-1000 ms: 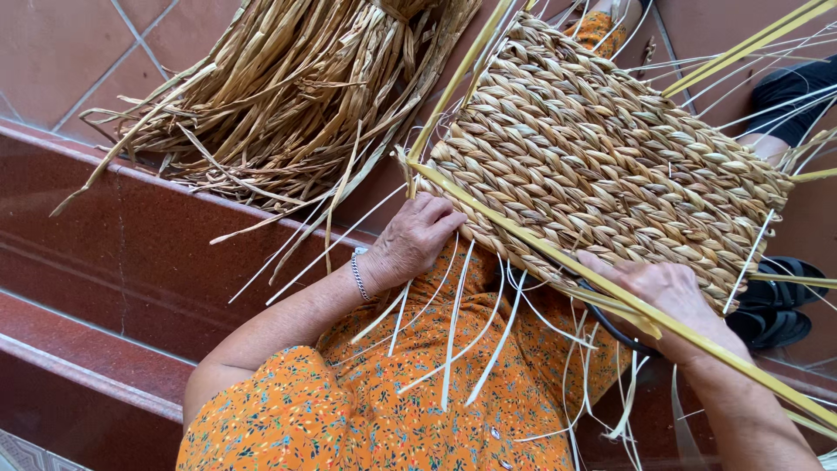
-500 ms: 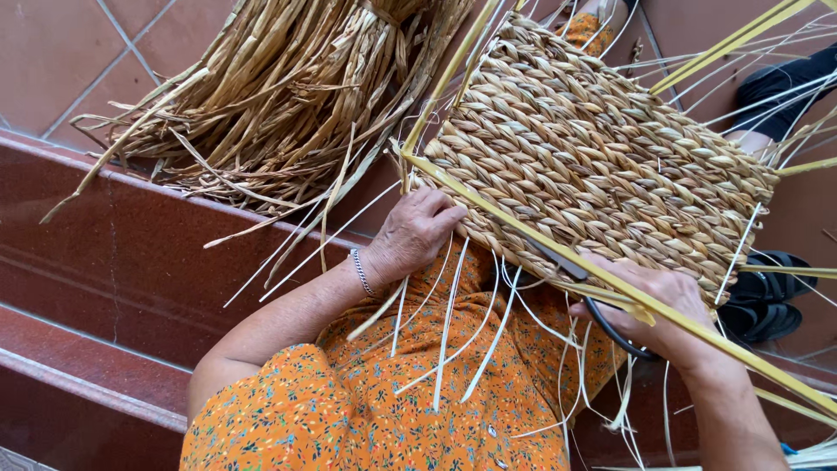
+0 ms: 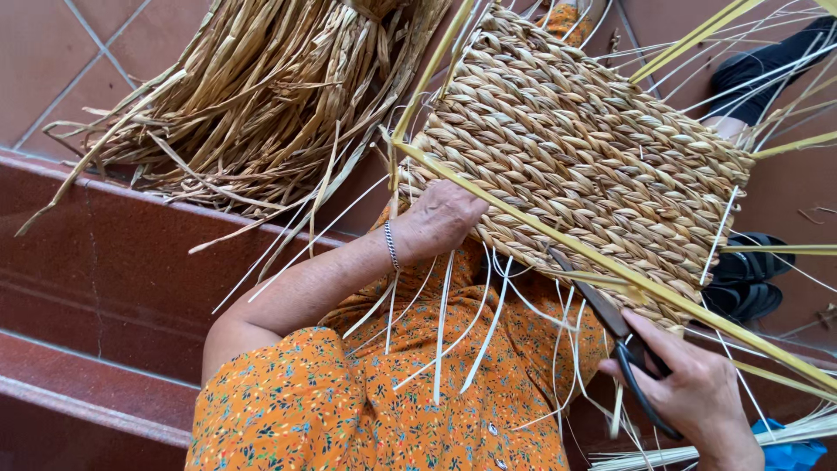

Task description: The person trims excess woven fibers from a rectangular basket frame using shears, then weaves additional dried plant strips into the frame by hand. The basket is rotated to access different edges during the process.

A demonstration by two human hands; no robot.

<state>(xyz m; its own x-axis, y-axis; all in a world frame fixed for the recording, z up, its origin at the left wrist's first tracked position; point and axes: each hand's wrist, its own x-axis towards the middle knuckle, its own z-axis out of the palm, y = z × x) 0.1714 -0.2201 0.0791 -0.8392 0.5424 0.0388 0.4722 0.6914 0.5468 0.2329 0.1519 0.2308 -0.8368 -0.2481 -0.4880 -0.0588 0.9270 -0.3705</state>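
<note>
The left hand point(image 3: 440, 218) is pressing against the near edge of a rectangular woven panel of tan braided straw point(image 3: 584, 148), its fingers curling under that edge in a closed grip on the weave; a thin silver bracelet point(image 3: 391, 245) is circling its wrist. The right hand point(image 3: 693, 388) is clenching the dark handles of a pair of black scissors point(image 3: 615, 336), whose blades are pointing up and left from the grip, touching the panel's lower edge beside a long yellow-green reed strip point(image 3: 540, 228) crossing it diagonally. Thin pale strands point(image 3: 442, 327) are hanging between the two hands over the orange floral garment point(image 3: 410, 401). Well beyond the left hand, a loose bundle of dried straw point(image 3: 261, 96) is lying on the red tiled step point(image 3: 96, 262).
</note>
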